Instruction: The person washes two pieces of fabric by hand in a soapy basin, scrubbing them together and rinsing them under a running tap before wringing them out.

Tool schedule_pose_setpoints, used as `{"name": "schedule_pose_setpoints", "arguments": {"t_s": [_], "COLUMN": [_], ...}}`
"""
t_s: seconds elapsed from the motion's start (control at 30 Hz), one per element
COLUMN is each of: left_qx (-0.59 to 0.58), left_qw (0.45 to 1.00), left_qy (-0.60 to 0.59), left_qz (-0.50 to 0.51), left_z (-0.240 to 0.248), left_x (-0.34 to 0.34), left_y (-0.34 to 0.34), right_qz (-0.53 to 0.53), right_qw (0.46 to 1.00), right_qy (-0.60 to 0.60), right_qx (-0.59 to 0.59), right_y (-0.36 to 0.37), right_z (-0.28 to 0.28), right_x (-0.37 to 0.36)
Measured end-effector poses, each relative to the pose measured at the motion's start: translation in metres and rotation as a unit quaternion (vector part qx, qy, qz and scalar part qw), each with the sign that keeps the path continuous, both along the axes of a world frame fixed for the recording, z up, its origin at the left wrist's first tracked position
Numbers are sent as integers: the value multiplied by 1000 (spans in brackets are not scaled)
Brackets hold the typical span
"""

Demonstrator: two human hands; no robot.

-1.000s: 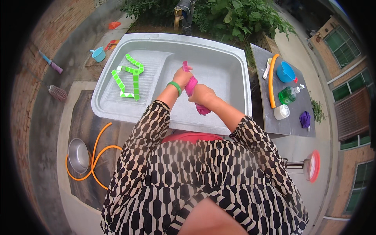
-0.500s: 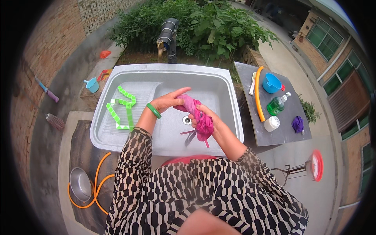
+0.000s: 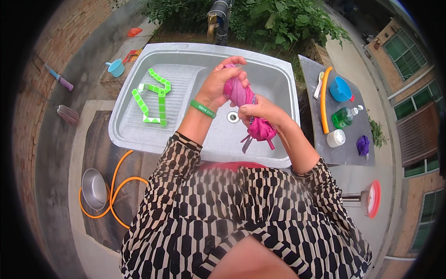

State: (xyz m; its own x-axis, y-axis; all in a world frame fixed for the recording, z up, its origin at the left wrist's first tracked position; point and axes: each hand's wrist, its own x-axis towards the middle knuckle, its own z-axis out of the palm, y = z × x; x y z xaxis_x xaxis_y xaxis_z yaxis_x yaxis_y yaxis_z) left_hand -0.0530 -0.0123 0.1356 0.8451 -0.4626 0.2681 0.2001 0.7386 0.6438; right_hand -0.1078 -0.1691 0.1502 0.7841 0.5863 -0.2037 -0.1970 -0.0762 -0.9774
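Over the sink (image 3: 211, 142), the left hand (image 3: 218, 86) (farther forward) and right hand (image 3: 267, 111) clutch twisted pink cloth (image 3: 239, 95).

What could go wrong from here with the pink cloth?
1. The cloth looks twisted between the left hand and right hand; if either grip slips, it might unwind or drop into the sink.
2. Loose straps dangle from its lower end and might tangle in the bunched fabric.
3. The green toy lies on the sink's ribbed side; if the cloth is wet, which I can't confirm, splashes could reach it.
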Motion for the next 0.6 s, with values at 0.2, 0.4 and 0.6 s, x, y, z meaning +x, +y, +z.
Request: {"name": "schedule_pose_setpoints", "arguments": {"t_s": [0.2,0.4,0.6], "left_qx": [31,30,33], "left_qw": [988,967,952], "left_qy": [119,164,181], "left_qz": [98,193,246], "left_z": [-23,-44,-43], "left_x": [25,43,44], "left_y": [-6,-3,-1], "right_qz": [-77,-101,-134], "right_qw": [912,891,859], "right_qy": [-200,-235,-255], "right_qx": [-351,-376,-423], "right_y": [22,39,48], "right_z": [-18,-25,-38], "right_x": [39,52,57]}}
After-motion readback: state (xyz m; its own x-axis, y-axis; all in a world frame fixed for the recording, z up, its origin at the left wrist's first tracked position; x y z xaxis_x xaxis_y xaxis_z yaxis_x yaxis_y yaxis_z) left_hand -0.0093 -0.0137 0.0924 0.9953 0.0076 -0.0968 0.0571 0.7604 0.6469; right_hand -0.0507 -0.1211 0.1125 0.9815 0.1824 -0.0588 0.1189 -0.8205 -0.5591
